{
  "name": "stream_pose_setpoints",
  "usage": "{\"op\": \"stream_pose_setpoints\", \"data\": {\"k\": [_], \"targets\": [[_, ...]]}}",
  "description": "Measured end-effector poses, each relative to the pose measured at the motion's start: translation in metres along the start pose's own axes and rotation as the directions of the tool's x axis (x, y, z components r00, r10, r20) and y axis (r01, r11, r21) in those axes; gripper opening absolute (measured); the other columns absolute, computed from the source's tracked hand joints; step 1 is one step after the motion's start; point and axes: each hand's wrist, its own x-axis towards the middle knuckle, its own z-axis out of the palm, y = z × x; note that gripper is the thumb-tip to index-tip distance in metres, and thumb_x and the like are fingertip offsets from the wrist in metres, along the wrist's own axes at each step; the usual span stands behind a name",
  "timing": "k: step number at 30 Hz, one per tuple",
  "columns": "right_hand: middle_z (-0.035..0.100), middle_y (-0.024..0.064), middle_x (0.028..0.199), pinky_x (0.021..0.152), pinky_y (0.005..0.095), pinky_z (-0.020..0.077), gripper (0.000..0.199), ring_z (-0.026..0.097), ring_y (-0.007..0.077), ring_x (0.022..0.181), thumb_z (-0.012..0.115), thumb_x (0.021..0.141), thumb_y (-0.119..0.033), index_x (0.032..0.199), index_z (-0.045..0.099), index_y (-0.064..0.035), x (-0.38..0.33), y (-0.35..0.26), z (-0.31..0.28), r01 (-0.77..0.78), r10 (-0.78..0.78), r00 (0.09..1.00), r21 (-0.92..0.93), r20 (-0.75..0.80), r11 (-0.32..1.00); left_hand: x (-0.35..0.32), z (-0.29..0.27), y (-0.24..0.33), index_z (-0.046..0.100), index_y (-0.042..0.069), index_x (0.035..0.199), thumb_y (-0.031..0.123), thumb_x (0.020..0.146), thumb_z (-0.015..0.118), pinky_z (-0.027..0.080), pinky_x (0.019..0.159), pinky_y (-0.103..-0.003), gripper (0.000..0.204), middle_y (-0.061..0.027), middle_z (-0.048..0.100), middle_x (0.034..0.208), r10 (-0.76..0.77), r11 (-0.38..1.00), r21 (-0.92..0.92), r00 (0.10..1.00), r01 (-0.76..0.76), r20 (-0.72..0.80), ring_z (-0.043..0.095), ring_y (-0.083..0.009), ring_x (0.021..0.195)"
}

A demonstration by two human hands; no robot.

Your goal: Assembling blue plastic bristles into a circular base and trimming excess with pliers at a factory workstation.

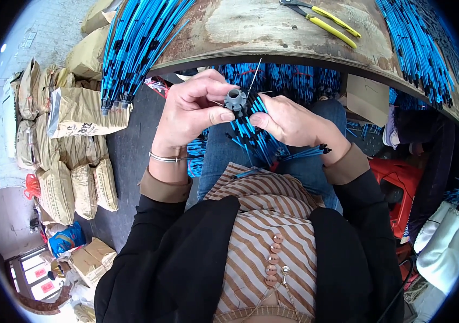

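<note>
Between the thumb and fingers of my left hand (pixel 186 105) is a dark grey, ring-shaped plastic hub (pixel 235 100) with a notched rim and a round hole. Close beside it, my right hand (pixel 296 121) pinches blue rods with black joints, its thumb lying across them near the hub. A thin metal wire (pixel 257 72) sticks up above the hub; where it is held is hidden by the fingers. More blue rods (pixel 259 141) fan down from the hub toward my lap, and some pass under my right wrist.
A wooden table (pixel 240 32) ahead carries yellow-handled cutters (pixel 333 29), with blue rod bundles at its left (pixel 138 43) and right (pixel 415 54) edges. Brown sacks (pixel 57 188) stand on the left. At right are a red plastic stool (pixel 401 188) and another person's dark-clothed leg (pixel 431 161).
</note>
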Motion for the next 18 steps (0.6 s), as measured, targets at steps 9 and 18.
{"op": "stream_pose_setpoints", "data": {"k": [9, 18], "targets": [[0.061, 0.0240, 0.067, 0.056, 0.0461, 0.0456, 0.040, 0.058, 0.0423, 0.059, 0.050, 0.093, -0.033, 0.088, 0.048, 0.0073, 0.006, 0.013, 0.012, -0.230, 0.136, 0.882, -0.160, -0.451, 0.960, 0.019, 0.052, -0.055, 0.062, -0.001, 0.108, -0.004, 0.077, 0.067, 0.046, 0.065, -0.019, 0.031, -0.0085, 0.065, 0.092, -0.240, 0.872, -0.483, 0.792, -0.080, -0.562, 0.057, -0.0095, 0.072], [0.062, 0.0243, 0.069, 0.056, 0.0466, 0.0477, 0.040, 0.060, 0.0428, 0.061, 0.051, 0.092, -0.032, 0.096, 0.049, 0.0077, 0.026, 0.004, 0.030, -0.308, 0.158, 0.838, -0.214, -0.522, 0.927, 0.020, 0.066, -0.028, 0.060, -0.003, 0.103, -0.001, 0.081, 0.065, 0.048, 0.066, -0.019, 0.023, -0.0106, 0.067, 0.089, 0.254, 0.838, 0.508, 0.682, 0.199, -0.686, 0.060, -0.0104, 0.073]]}}
